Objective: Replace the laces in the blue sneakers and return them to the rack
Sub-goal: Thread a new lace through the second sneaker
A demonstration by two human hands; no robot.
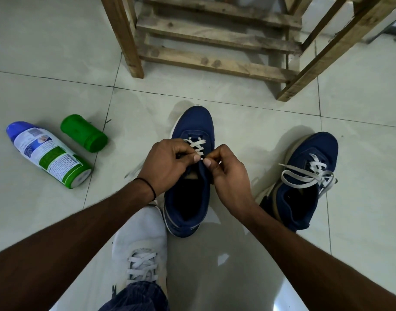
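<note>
Spray can (48, 153): lying on its side, green cap (83, 133) just beside it.
Left hand (168, 162): your curled fingers are pinching the white lace (197, 145).
Middle sneaker (193, 124): standing between your hands, toe pointing toward the rack (215, 41).
Right hand (228, 173): you are pinching the same lace, fingers curled.
Right sneaker (313, 144): resting nearby, loosely laced.

print on the spray can (49, 154) is too small to read.

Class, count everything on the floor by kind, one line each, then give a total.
Blue sneakers: 2
White sneaker: 1
Spray can: 1
Green cap: 1
Wooden rack: 1
Total: 6
</note>
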